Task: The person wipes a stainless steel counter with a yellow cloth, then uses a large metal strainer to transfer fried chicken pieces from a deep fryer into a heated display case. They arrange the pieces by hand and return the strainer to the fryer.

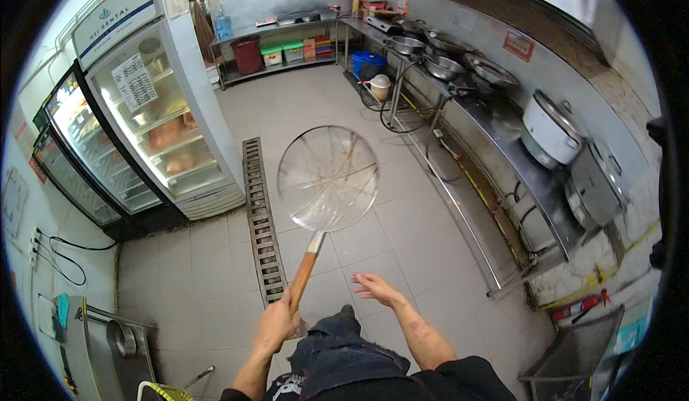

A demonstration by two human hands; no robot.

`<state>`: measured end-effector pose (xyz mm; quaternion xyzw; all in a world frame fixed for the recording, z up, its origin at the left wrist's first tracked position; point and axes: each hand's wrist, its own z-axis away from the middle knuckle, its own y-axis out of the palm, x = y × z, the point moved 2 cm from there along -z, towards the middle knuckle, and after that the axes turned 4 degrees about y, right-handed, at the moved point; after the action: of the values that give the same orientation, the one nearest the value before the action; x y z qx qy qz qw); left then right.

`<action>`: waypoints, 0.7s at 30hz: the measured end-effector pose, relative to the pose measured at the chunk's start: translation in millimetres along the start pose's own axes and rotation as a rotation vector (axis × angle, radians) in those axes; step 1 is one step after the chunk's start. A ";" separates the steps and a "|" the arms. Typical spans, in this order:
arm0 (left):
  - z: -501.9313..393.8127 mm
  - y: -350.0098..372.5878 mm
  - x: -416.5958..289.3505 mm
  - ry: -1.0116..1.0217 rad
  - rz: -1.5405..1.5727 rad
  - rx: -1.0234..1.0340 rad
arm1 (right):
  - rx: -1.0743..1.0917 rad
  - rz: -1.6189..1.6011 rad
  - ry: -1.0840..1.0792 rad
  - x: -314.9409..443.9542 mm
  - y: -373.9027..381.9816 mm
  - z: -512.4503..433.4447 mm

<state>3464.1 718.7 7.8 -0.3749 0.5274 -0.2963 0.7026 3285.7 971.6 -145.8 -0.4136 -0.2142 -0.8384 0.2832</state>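
My left hand (pixel 277 323) grips the wooden handle of a wire spider strainer (pixel 329 179). Its round mesh basket points away from me over the tiled floor, with nothing but a few small bits visible on the wires. My right hand (pixel 375 289) hangs in the air to the right of the handle. Its fingers are apart and it holds nothing. Below my hands are a dark apron (pixel 350 352) and the tip of one shoe.
Glass-door refrigerators (pixel 156 126) line the left wall beside a floor drain grate (pixel 262 223). A steel counter (pixel 498 137) on the right bears pans (pixel 444 67) and a rice cooker (pixel 552 129). Near it are a low metal pipe (pixel 457 202), hoses and a fire extinguisher (pixel 578 308).
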 end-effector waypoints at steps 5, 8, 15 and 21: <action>-183.2 -19.2 -88.3 0.086 0.100 0.104 | 0.251 -0.485 -0.107 165.3 -15.5 -95.0; -301.7 -15.3 -126.0 0.104 0.178 0.164 | -0.183 -0.441 -0.225 242.3 -75.5 -162.5; -582.5 -46.6 -204.2 0.291 0.374 0.203 | -0.401 -0.398 -0.548 412.4 -252.7 -321.4; -758.6 -152.4 -213.9 0.715 0.797 0.147 | -0.306 -0.650 -0.508 592.2 -347.3 -446.7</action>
<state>2672.9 647.1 123.2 0.0287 0.8127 -0.1521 0.5617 2509.1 790.0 40.4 -0.5548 -0.2695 -0.7777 -0.1213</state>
